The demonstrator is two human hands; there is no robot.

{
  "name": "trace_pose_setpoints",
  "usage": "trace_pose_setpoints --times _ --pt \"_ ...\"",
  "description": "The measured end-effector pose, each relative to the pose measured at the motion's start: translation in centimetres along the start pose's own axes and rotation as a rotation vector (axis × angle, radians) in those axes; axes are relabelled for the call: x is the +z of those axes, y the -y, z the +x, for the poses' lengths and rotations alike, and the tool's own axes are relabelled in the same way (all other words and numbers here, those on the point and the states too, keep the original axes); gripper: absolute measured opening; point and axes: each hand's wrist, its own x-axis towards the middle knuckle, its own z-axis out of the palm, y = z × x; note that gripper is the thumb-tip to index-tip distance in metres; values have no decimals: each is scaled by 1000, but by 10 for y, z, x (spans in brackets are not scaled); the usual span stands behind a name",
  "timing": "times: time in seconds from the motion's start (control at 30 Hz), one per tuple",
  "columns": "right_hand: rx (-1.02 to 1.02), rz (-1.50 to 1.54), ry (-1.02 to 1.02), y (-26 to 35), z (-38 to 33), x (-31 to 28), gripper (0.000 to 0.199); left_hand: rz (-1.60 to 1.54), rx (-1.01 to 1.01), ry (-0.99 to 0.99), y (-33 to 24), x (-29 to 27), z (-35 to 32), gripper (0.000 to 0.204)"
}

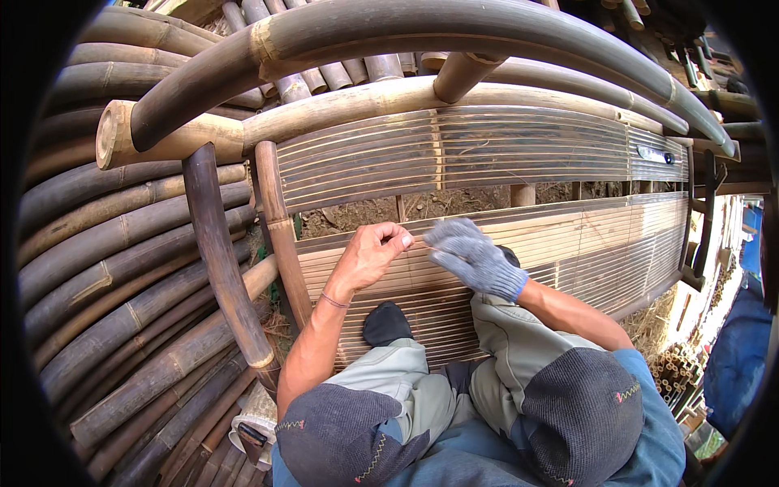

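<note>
A bamboo bench has a slatted seat (pixel 519 243) and a slatted back (pixel 349 166). My bare left hand (pixel 365 258) is over the near-left part of the seat, with thumb and fingertips pinched together. What they pinch, if anything, is too small to make out. Close beside it on the right is my right hand (pixel 479 258), in a grey knitted glove. Its fingers point toward the left hand; their tips are slightly blurred, so I cannot tell whether they grip anything. My dark-shod foot (pixel 387 325) rests on the slats below the left hand.
Thick curved bamboo rails (pixel 454 24) arch over the bench's far side. Many dark bamboo poles (pixel 122 268) are stacked at the left. A small tool (pixel 656 154) lies on the slatted back at the right. A white bucket (pixel 258 418) stands low at the left, a phone (pixel 252 434) on it.
</note>
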Motion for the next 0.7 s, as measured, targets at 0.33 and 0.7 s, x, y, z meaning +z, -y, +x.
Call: trace_pose_setpoints --times 0.33,0.7 --pt "1216 -647 1154 32 -456 -187 37 551 177 -357 53 8 31 37" --pt "413 -603 -92 6 -44 -26 59 665 180 -220 72 9 27 29"
